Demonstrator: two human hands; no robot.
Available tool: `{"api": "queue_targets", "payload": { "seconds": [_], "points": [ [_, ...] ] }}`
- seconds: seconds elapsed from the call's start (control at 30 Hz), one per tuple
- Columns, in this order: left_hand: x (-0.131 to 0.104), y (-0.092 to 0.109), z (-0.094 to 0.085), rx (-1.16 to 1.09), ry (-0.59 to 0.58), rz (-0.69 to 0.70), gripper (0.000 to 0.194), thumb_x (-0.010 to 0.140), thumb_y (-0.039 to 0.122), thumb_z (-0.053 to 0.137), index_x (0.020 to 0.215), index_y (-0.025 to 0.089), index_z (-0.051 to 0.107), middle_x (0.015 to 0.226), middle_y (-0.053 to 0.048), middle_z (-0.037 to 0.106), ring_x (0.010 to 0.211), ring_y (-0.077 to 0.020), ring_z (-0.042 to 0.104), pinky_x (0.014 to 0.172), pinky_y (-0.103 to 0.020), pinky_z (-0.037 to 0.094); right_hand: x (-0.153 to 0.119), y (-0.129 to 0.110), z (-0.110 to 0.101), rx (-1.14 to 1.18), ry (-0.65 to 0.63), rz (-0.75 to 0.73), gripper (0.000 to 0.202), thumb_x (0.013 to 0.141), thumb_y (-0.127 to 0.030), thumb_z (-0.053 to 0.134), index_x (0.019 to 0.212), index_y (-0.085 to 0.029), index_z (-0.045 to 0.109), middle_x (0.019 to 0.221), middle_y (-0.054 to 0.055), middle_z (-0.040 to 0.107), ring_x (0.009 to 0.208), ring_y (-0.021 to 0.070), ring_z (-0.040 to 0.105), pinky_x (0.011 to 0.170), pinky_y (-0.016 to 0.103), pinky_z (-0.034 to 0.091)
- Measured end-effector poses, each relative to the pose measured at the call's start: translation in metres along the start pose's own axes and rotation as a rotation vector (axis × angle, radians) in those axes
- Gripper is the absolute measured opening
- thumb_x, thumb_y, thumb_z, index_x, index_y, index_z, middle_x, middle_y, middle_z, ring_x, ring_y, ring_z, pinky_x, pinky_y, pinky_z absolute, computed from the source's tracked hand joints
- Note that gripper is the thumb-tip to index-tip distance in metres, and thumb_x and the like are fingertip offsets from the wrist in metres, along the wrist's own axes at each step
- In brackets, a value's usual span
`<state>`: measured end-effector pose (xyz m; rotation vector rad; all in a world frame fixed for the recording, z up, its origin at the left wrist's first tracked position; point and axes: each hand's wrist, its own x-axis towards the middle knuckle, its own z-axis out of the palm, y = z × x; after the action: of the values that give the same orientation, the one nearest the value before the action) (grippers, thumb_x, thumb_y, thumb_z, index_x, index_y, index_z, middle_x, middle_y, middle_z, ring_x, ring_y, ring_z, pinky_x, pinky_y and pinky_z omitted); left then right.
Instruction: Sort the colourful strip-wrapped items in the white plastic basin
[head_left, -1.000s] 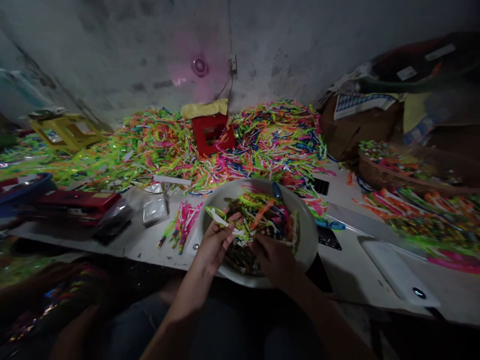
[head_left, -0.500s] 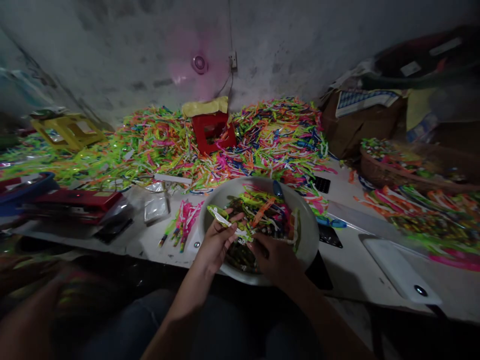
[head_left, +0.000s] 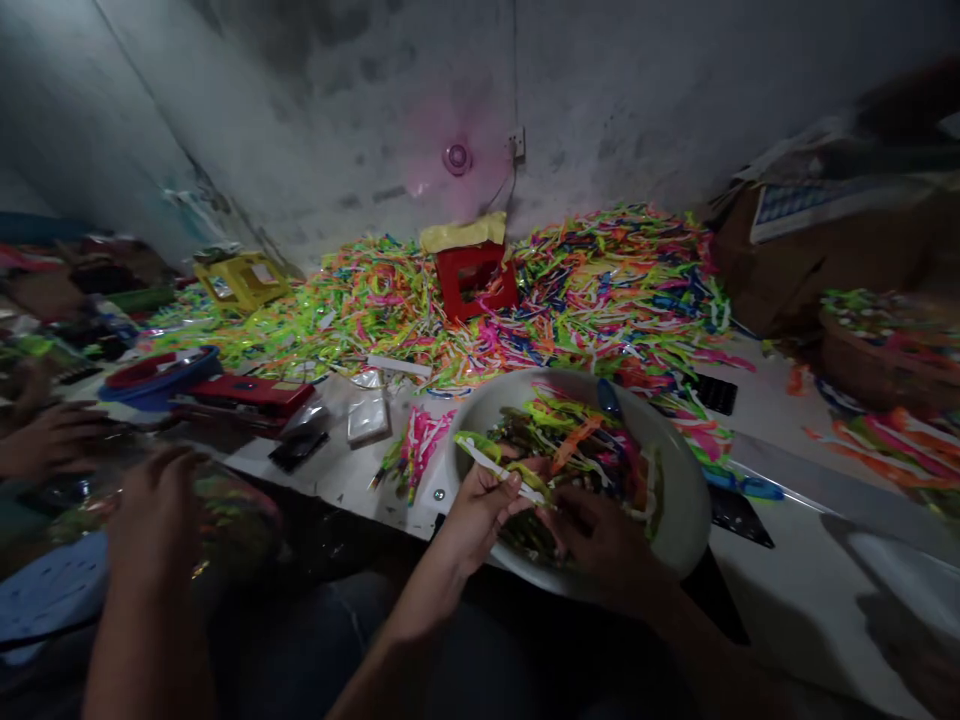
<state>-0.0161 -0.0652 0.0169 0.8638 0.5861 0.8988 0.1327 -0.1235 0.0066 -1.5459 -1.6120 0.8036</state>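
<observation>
My left hand [head_left: 484,505] is closed in a pinch on a slim yellow-green and white plastic strip [head_left: 486,458], held slantwise over a wide pale basin [head_left: 688,470]. The fingers of my right hand [head_left: 606,545] are bent together at the strip's lower right end. They are dark and partly hidden, so what they grip there is unclear. Inside the basin lie dark greenish sticks and a tangle of coloured plastic pieces [head_left: 574,440]. A small bunch of pink and green pieces [head_left: 421,445] lies on the table, left of the basin.
Heaped coloured pieces [head_left: 375,300] cover the table's back around a red stool [head_left: 469,285]. A pink fan [head_left: 457,158] spins by the wall. At the left are a red box [head_left: 247,400], a blue basin [head_left: 161,385] and a co-worker's hand [head_left: 157,510] over a bag.
The view has swung left, so everything sits further right in the picture. More of the co-worker's hands shows at the left. My hands stay over the basin with the strip.
</observation>
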Motion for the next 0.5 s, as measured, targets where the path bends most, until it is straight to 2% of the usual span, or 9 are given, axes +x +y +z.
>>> {"api": "queue_targets", "payload": {
  "seconds": [0.07, 0.13, 0.2, 0.27, 0.3, 0.4, 0.47, 0.5],
  "points": [
    [-0.004, 0.012, -0.006, 0.031, 0.013, 0.036, 0.043, 0.069, 0.022, 0.069, 0.107, 0.024, 0.048, 0.091, -0.003, 0.066, 0.076, -0.0148, 0.063, 0.067, -0.024, 0.048, 0.003, 0.002, -0.005, -0.042, -0.155, 0.011, 0.029, 0.084, -0.041, 0.044, 0.083, -0.018, 0.061, 0.075, 0.002, 0.063, 0.069, 0.0167, 0.056, 0.062, 0.025, 0.040],
    [-0.005, 0.029, -0.020, 0.093, 0.092, 0.133, 0.044, 0.071, 0.025, 0.067, 0.110, 0.024, 0.047, 0.097, -0.006, 0.066, 0.075, -0.0146, 0.063, 0.063, -0.022, 0.048, 0.008, 0.009, -0.010, -0.170, -0.259, 0.046, 0.033, 0.081, -0.045, 0.049, 0.100, -0.021, 0.061, 0.090, 0.004, 0.066, 0.078, 0.0197, 0.059, 0.067, 0.027, 0.041],
    [0.000, 0.048, -0.044, 0.203, 0.233, 0.259, 0.039, 0.073, 0.030, 0.064, 0.108, 0.021, 0.050, 0.101, -0.007, 0.064, 0.072, -0.0128, 0.062, 0.060, -0.020, 0.047, 0.013, 0.017, -0.015, -0.392, -0.284, 0.095, 0.037, 0.079, -0.043, 0.052, 0.107, -0.021, 0.061, 0.098, 0.007, 0.065, 0.086, 0.0237, 0.060, 0.072, 0.030, 0.041],
    [0.010, 0.065, -0.078, 0.381, 0.395, 0.341, 0.038, 0.075, 0.035, 0.061, 0.109, 0.020, 0.052, 0.105, -0.008, 0.062, 0.070, -0.0116, 0.061, 0.059, -0.020, 0.047, 0.016, 0.023, -0.017, -0.599, -0.333, 0.113, 0.030, 0.079, -0.038, 0.052, 0.098, -0.019, 0.066, 0.096, 0.010, 0.066, 0.088, 0.0264, 0.060, 0.072, 0.032, 0.041],
    [0.017, 0.071, -0.096, 0.500, 0.458, 0.339, 0.039, 0.076, 0.037, 0.058, 0.110, 0.018, 0.052, 0.107, -0.009, 0.061, 0.070, -0.0125, 0.062, 0.059, -0.022, 0.047, 0.017, 0.024, -0.017, -0.667, -0.385, 0.111, 0.027, 0.079, -0.036, 0.053, 0.092, -0.018, 0.068, 0.093, 0.011, 0.067, 0.087, 0.0269, 0.061, 0.071, 0.031, 0.041],
    [0.039, 0.079, -0.142, 0.854, 0.622, 0.295, 0.052, 0.077, 0.037, 0.053, 0.122, 0.012, 0.045, 0.112, -0.018, 0.058, 0.087, -0.0230, 0.062, 0.075, -0.037, 0.048, 0.018, 0.019, -0.016, -0.724, -0.534, 0.091, 0.027, 0.073, -0.035, 0.058, 0.091, -0.018, 0.068, 0.091, 0.011, 0.067, 0.085, 0.0269, 0.062, 0.065, 0.029, 0.040],
    [0.054, 0.077, -0.153, 0.994, 0.661, 0.298, 0.056, 0.076, 0.033, 0.054, 0.125, 0.009, 0.041, 0.121, -0.022, 0.052, 0.106, -0.0296, 0.054, 0.089, -0.046, 0.040, 0.017, 0.016, -0.016, -0.726, -0.552, 0.103, 0.030, 0.070, -0.034, 0.061, 0.095, -0.018, 0.067, 0.093, 0.010, 0.067, 0.086, 0.0262, 0.062, 0.065, 0.028, 0.039],
    [0.060, 0.075, -0.152, 1.030, 0.643, 0.315, 0.055, 0.075, 0.031, 0.055, 0.125, 0.009, 0.042, 0.125, -0.022, 0.048, 0.114, -0.0306, 0.047, 0.095, -0.048, 0.035, 0.017, 0.015, -0.016, -0.722, -0.540, 0.111, 0.031, 0.069, -0.034, 0.062, 0.096, -0.019, 0.066, 0.093, 0.010, 0.067, 0.086, 0.0257, 0.062, 0.064, 0.027, 0.039]
  ]
}}
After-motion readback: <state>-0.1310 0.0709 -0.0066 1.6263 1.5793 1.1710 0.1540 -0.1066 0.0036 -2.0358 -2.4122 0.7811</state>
